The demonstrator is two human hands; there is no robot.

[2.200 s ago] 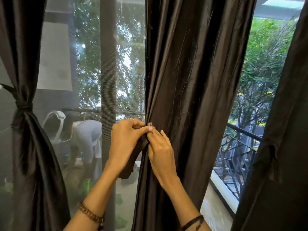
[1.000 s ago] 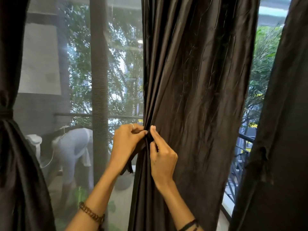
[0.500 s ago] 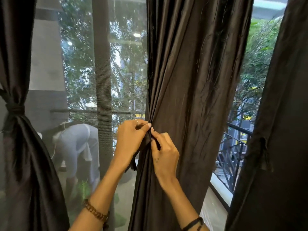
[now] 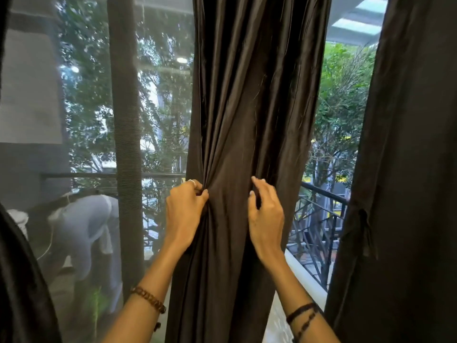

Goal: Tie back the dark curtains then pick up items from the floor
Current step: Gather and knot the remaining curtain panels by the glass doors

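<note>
A dark brown, shiny curtain (image 4: 249, 95) hangs in the middle of the window, its folds drawn in at waist height. My left hand (image 4: 184, 214) pinches the gathered fabric at the curtain's left edge. My right hand (image 4: 265, 219) lies against the curtain's front further right, fingers curled and spread, pressing into the cloth without a clear grip. A second dark curtain (image 4: 405, 157) hangs at the right with a tie strip dangling from it. A third curtain (image 4: 22, 293) shows at the lower left edge. No floor is visible.
Behind the glass and a mesh screen (image 4: 126, 144) stand trees and a black balcony railing (image 4: 321, 214). The glass reflects a bent-over person in light clothes (image 4: 84, 231). A white sill (image 4: 304, 280) runs along the lower right.
My right hand has left the curtain's left edge and moved right across the front of the fabric. My left hand keeps its pinch on the gathered edge. The camera has swung right.
</note>
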